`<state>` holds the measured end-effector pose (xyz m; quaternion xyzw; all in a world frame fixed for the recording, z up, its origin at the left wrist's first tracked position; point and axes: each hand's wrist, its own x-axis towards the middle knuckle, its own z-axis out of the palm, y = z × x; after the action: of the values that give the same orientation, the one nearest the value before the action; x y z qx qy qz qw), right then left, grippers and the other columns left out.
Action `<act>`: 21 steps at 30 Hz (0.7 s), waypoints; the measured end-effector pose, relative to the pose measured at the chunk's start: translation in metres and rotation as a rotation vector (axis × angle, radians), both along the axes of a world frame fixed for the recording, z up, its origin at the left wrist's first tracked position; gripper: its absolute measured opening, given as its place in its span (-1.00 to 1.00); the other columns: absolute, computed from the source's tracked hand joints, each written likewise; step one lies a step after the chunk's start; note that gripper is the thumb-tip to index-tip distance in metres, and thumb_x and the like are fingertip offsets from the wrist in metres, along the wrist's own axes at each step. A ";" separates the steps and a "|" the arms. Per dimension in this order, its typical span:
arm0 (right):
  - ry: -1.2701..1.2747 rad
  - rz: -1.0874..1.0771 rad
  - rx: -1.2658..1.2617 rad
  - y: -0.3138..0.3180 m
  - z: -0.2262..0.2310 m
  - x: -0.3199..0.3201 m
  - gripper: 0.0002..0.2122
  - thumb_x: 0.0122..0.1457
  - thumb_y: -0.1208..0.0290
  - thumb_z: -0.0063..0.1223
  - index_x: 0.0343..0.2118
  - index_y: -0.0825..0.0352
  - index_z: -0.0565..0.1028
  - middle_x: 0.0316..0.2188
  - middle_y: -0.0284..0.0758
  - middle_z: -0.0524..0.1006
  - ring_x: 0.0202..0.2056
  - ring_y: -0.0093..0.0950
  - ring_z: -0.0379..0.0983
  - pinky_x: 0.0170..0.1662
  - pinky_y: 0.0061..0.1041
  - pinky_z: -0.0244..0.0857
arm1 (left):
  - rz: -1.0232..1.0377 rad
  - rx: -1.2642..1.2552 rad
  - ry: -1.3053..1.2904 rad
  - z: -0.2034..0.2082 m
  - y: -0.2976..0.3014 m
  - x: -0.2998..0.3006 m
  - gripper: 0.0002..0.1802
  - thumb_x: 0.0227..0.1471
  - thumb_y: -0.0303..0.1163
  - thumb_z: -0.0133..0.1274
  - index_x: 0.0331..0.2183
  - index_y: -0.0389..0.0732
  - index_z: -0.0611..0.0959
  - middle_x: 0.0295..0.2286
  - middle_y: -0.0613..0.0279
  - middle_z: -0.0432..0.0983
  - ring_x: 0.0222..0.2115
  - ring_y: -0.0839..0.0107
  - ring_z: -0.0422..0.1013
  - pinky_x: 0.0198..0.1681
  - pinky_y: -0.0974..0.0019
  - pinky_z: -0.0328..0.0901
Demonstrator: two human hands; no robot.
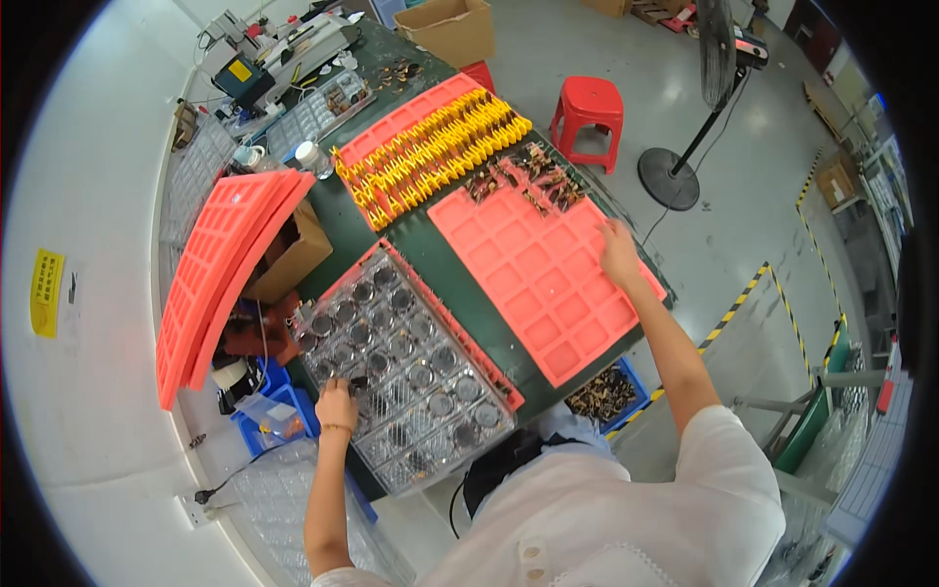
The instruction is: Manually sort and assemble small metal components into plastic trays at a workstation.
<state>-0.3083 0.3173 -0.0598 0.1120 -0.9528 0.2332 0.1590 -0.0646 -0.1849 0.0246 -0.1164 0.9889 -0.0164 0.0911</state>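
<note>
My left hand (337, 403) is over the left side of a clear plastic blister tray (416, 479). Its fingers are bent together beside a small dark piece, and what they hold is too small to make out. Round dark parts (400, 344) sit in many of that tray's pockets. My right hand (618, 252) reaches over the right edge of a pink foam tray (533, 256) with square pockets. Those fingers are drawn together, and anything between them is hidden. Just beyond, a loose heap of small dark parts with wires (533, 178) covers the tray's far end.
Yellow-wired parts (430, 157) stand in rows on another pink tray. Stacked pink trays (230, 264) lean at the left, by a cardboard box (298, 256) and a white-capped bottle (313, 158). A blue bin of small parts (604, 399), red stool (590, 112) and fan (670, 178) are beyond the table (396, 223).
</note>
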 end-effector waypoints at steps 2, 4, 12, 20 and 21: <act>0.089 0.070 0.137 -0.008 -0.009 -0.064 -0.66 -0.19 0.64 -0.12 -0.25 0.28 0.38 -0.20 -0.16 0.29 -0.12 -0.21 0.21 -0.09 -0.35 0.15 | -0.097 0.108 0.132 0.011 0.030 -0.011 -0.69 -0.33 -0.53 0.06 -0.37 -0.20 0.48 -0.36 0.11 0.40 -0.32 0.14 0.37 -0.30 0.19 0.31; -0.017 0.093 0.266 -0.030 -0.007 -0.107 -0.68 -0.17 0.59 -0.10 -0.26 0.22 0.39 -0.22 -0.21 0.30 -0.13 -0.26 0.22 -0.11 -0.38 0.15 | -0.195 0.281 0.285 0.029 0.061 -0.019 -0.72 -0.32 -0.57 0.02 -0.38 -0.20 0.49 -0.34 0.12 0.40 -0.33 0.14 0.36 -0.27 0.22 0.28; 0.056 0.165 0.528 -0.030 -0.026 -0.154 -0.84 -0.13 0.43 -0.06 -0.40 0.16 0.42 -0.34 -0.35 0.31 -0.21 -0.41 0.22 -0.21 -0.47 0.10 | -0.453 0.760 0.278 0.074 0.179 -0.056 -0.73 -0.25 -0.60 0.05 -0.35 -0.23 0.54 -0.29 0.14 0.43 -0.29 0.17 0.36 -0.21 0.26 0.28; 0.181 0.317 -0.036 -0.062 0.072 -0.047 -0.73 -0.36 0.47 0.07 -0.51 0.31 0.30 -0.51 -0.28 0.33 -0.38 -0.29 0.27 -0.31 -0.39 0.09 | 0.041 1.750 0.049 0.020 0.265 -0.089 -0.47 -0.09 -0.52 0.02 -0.04 -0.30 0.28 -0.08 0.08 0.28 -0.13 0.34 0.27 -0.08 0.35 0.17; 0.159 0.328 -0.066 -0.079 0.089 -0.023 -0.74 -0.36 0.47 0.06 -0.52 0.31 0.29 -0.51 -0.27 0.32 -0.40 -0.27 0.26 -0.33 -0.38 0.09 | 0.170 1.950 0.138 -0.005 0.278 -0.099 -0.46 -0.06 -0.50 0.00 -0.02 -0.30 0.22 -0.09 0.10 0.26 -0.14 0.37 0.25 -0.09 0.36 0.16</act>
<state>-0.3310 0.2384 0.0297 0.2789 -0.8978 0.2778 0.1974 -0.1641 0.0931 0.0198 -0.0615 0.5606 0.8209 0.0899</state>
